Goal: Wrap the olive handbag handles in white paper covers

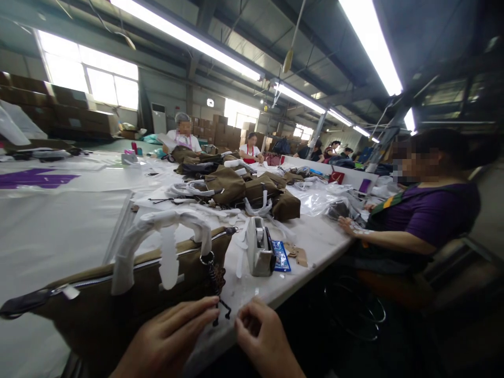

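Observation:
An olive-brown handbag (pixel 157 278) stands on the table in front of me, its handles (pixel 136 241) wrapped in white material. A beaded tassel charm (pixel 216 278) with dark cords hangs from a ring at the handle base. My left hand (pixel 169 336) is at the bag's near side, fingers stretched out, their tips beside the charm's cords; whether they touch is unclear. To the right of the cords, my right hand (pixel 262 336) is closed with its fingers curled; anything inside it is hidden. Beyond it stands a grey tape dispenser (pixel 260 252).
A blue packet (pixel 281 256) and tan pieces (pixel 298 255) lie beside the dispenser. Several brown bags (pixel 224 186) are piled farther back. Clear plastic (pixel 325 202) lies near a seated co-worker (pixel 429 215) at the right. The table edge (pixel 311 273) runs diagonally on my right.

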Motion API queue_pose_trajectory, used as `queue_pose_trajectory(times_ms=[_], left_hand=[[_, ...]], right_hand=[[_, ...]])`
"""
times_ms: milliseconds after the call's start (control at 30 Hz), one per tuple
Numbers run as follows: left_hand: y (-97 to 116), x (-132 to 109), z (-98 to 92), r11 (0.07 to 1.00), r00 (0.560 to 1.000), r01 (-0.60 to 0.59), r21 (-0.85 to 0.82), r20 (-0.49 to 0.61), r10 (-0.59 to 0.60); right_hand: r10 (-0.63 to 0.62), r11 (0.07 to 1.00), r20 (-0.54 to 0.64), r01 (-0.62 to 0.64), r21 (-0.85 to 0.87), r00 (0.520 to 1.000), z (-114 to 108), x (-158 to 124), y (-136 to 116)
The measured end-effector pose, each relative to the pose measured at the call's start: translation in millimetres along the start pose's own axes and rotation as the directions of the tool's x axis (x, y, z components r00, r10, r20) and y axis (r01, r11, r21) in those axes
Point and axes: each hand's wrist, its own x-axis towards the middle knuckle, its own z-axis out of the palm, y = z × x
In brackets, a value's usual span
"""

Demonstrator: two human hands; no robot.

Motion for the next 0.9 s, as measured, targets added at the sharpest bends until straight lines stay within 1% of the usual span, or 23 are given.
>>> queue_pose_trajectory(times_ms=[33, 100, 167, 233, 300, 333, 367, 400, 433, 467, 500, 533, 567, 600, 633, 667, 700, 767, 800, 833, 867, 900], left_hand=[[5.9, 4.2, 2.0, 0.992, 0.999, 0.022, -0.127, 0.049, -0.015], [14.5, 11.5, 4.8, 0.928, 0.983, 0.146, -0.343, 0.156, -0.096], [15.9, 14.3, 5.1, 0.834, 0.941, 0.316, -0.452, 0.265, -0.213], [10.5, 10.6, 2.5, 0.771, 0.884, 0.456, -0.445, 0.323, -0.337], [3.1, 2.6, -2.9, 0.753, 0.841, 0.53, -0.39, 0.352, -0.41], [0.4, -1.7, -6.1, 0.758, 0.832, 0.543, -0.362, 0.353, -0.428], [-0.9, -5.1, -9.3, 0.765, 0.828, 0.548, -0.338, 0.351, -0.438], [-0.9, -7.3, -12.1, 0.772, 0.823, 0.552, -0.315, 0.355, -0.444], [0.5, -8.0, -14.3, 0.776, 0.817, 0.558, -0.295, 0.361, -0.45], [2.9, -7.1, -15.7, 0.776, 0.81, 0.565, -0.279, 0.367, -0.458], [5.9, -4.8, -16.4, 0.773, 0.8, 0.576, -0.266, 0.376, -0.467], [9.1, -1.6, -16.3, 0.768, 0.79, 0.587, -0.256, 0.385, -0.476], [12.2, 2.0, -15.8, 0.765, 0.783, 0.594, -0.249, 0.396, -0.48], [14.8, 5.7, -15.0, 0.766, 0.781, 0.594, -0.245, 0.403, -0.477], [16.8, 8.9, -14.3, 0.77, 0.783, 0.59, -0.243, 0.405, -0.472], [18.1, 11.5, -13.9, 0.776, 0.787, 0.583, -0.238, 0.404, -0.467], [18.5, 13.5, -14.0, 0.783, 0.79, 0.577, -0.233, 0.403, -0.462], [17.1, 15.7, -15.7, 0.792, 0.79, 0.572, -0.215, 0.404, -0.461], [15.5, 16.2, -16.9, 0.794, 0.791, 0.572, -0.206, 0.395, -0.467], [13.3, 16.5, -18.0, 0.798, 0.795, 0.57, -0.197, 0.377, -0.475], [10.9, 16.8, -18.7, 0.803, 0.804, 0.565, -0.189, 0.344, -0.485], [8.5, 17.4, -18.6, 0.812, 0.819, 0.556, -0.179, 0.286, -0.498]], right_hand=[[-0.041, 0.994, 0.061, 0.034, 0.105, 0.997, -0.4, -4.4, -9.7], [-0.09, 0.971, 0.133, 0.057, 0.234, 0.987, -3.1, -9.5, -24.1], [-0.1, 0.957, 0.116, 0.064, 0.282, 0.988, -9.8, -10.0, -28.4], [-0.09, 0.964, 0.029, 0.08, 0.253, 0.996, -19.2, -7.9, -21.5], [-0.072, 0.982, -0.093, 0.087, 0.169, 0.993, -27.1, -4.9, -7.1], [-0.07, 0.99, -0.162, 0.088, 0.107, 0.984, -29.0, -3.4, 1.0], [-0.088, 0.994, -0.243, 0.099, 0.034, 0.966, -29.0, -2.1, 8.4], [-0.135, 0.991, -0.327, 0.126, -0.046, 0.935, -26.8, -1.0, 14.3], [-0.208, 0.977, -0.391, 0.172, -0.124, 0.897, -22.5, -0.2, 18.3], [-0.294, 0.954, -0.428, 0.236, -0.184, 0.855, -16.3, 0.4, 19.9], [-0.382, 0.923, -0.428, 0.319, -0.215, 0.819, -8.8, 0.7, 19.1], [-0.469, 0.883, -0.376, 0.42, -0.21, 0.799, -0.6, 1.0, 16.4], [-0.546, 0.838, -0.28, 0.52, -0.168, 0.79, 7.6, 1.2, 12.2], [-0.598, 0.801, -0.182, 0.59, -0.102, 0.781, 15.0, 1.6, 7.3], [-0.62, 0.784, -0.105, 0.62, -0.038, 0.777, 20.9, 2.1, 2.3], [-0.61, 0.791, -0.05, 0.611, 0.006, 0.79, 24.9, 2.9, -2.1], [-0.575, 0.818, -0.011, 0.575, 0.027, 0.818, 26.8, 3.9, -5.3], [-0.471, 0.882, 0.024, 0.47, 0.041, 0.882, 24.8, 6.5, -7.2], [-0.427, 0.904, 0.03, 0.425, 0.049, 0.904, 22.0, 8.3, -5.9], [-0.387, 0.92, 0.009, 0.386, 0.064, 0.922, 18.8, 10.7, -3.4], [-0.333, 0.937, -0.056, 0.337, 0.092, 0.941, 16.1, 13.7, -0.2], [-0.253, 0.952, -0.153, 0.274, 0.139, 0.956, 14.4, 17.5, 3.3]])
